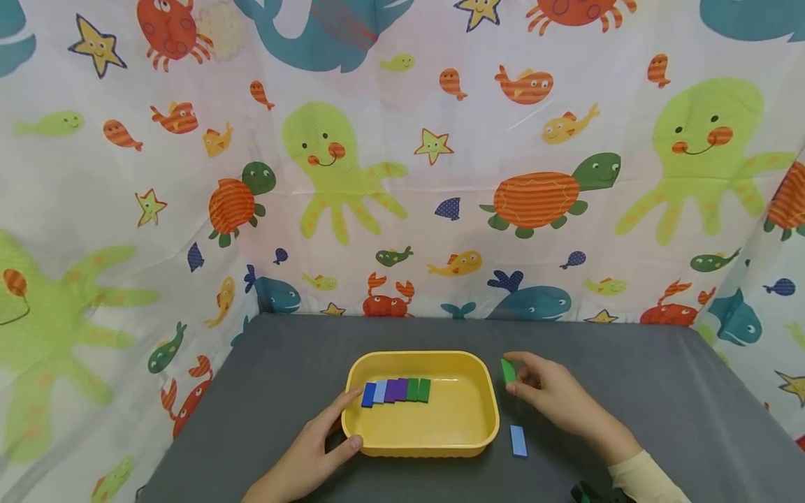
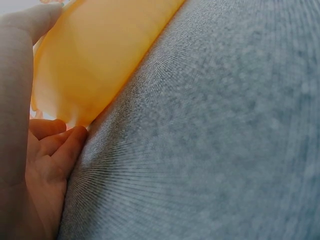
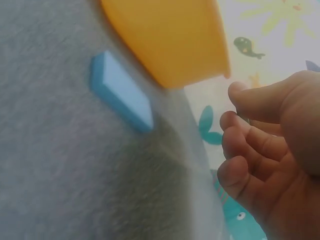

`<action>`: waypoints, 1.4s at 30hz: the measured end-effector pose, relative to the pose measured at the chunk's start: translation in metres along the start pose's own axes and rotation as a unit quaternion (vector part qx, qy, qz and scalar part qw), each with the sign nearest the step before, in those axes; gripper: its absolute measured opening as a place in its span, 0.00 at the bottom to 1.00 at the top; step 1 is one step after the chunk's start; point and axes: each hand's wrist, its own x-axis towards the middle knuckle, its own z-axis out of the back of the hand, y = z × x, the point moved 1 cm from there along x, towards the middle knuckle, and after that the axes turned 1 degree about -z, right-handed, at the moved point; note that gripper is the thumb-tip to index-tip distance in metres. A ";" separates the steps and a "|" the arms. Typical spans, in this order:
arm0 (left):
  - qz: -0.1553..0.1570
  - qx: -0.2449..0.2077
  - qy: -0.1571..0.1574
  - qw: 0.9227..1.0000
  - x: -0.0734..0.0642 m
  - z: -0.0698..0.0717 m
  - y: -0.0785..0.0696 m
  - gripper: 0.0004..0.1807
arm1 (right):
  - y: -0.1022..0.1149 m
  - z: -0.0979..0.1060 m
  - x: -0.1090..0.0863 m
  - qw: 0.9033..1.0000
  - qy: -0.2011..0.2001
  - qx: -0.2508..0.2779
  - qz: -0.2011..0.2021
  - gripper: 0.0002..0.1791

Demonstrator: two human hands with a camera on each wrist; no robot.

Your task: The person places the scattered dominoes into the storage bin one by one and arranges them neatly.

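A yellow plastic tray (image 1: 428, 450) stands on the grey table. My left hand (image 1: 311, 447) grips its left end, the thumb at the front corner and the fingers along the left side; in the left wrist view, fingertips meet the tray wall (image 2: 95, 55) low down by the table. Inside lies a slanting row of thin tiles: dark blue (image 1: 368, 395), light blue (image 1: 380, 392), purple (image 1: 391, 390) and green (image 1: 424, 390). Right of the tray, my right hand (image 1: 560, 395) pinches a bright green tile (image 1: 508, 371) between thumb and fingers, raised above the table.
One light blue tile (image 1: 518, 441) lies on the table (image 1: 277, 377) between the tray and my right forearm. A dark object (image 1: 594, 493) shows at the bottom edge by the right sleeve. Behind the table hangs a curtain (image 1: 390, 209) printed with sea animals.
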 end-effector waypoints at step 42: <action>-0.014 -0.018 -0.002 1.000 -0.002 0.002 -0.005 0.37 | 0.069 -0.009 0.031 0.999 0.026 0.027 0.022 0.26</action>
